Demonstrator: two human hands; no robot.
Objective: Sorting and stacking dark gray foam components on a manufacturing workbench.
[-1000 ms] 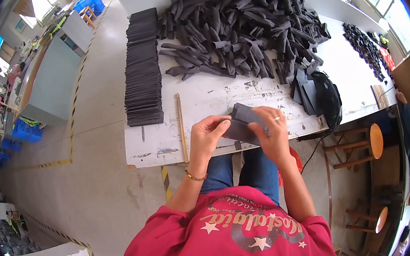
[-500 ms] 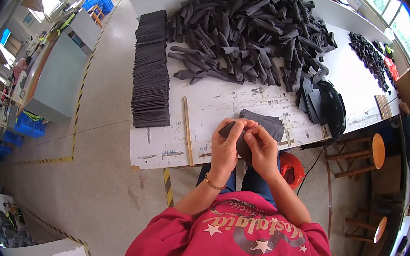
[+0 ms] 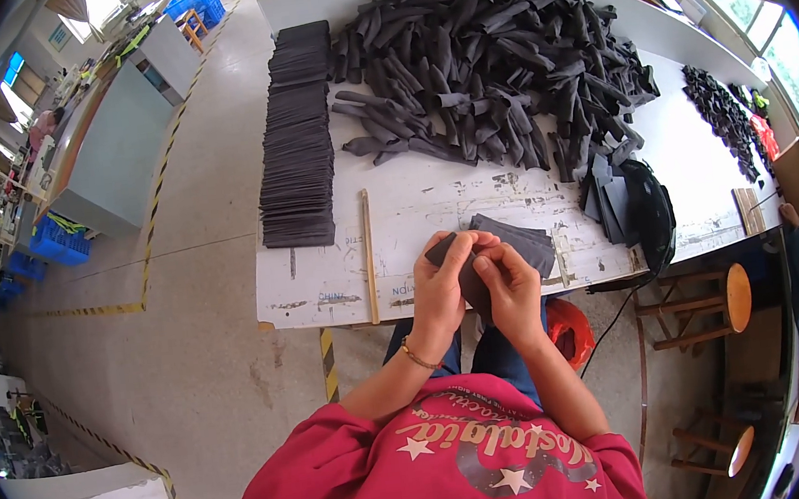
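A dark grey piece of fabric (image 3: 459,263) is lying between both hands at the near edge of the white table (image 3: 415,209), partly folded, with its far corner poking out above the knuckles. Just beyond it a small flat pile of grey pieces (image 3: 520,237) is resting on the tabletop. A thin wooden stick (image 3: 369,253) is lying to the left of the hands, a neat stack of dark sheets (image 3: 297,153) is running along the table's left side, and a big loose heap of dark strips (image 3: 497,64) is covering the far part. The table is standing on a grey concrete floor with yellow-black tape lines. The left hand (image 3: 443,289) is curling closed around the fabric's left side, and the right hand (image 3: 512,286) is pinching it from the right, both forearms coming up from a red shirt.
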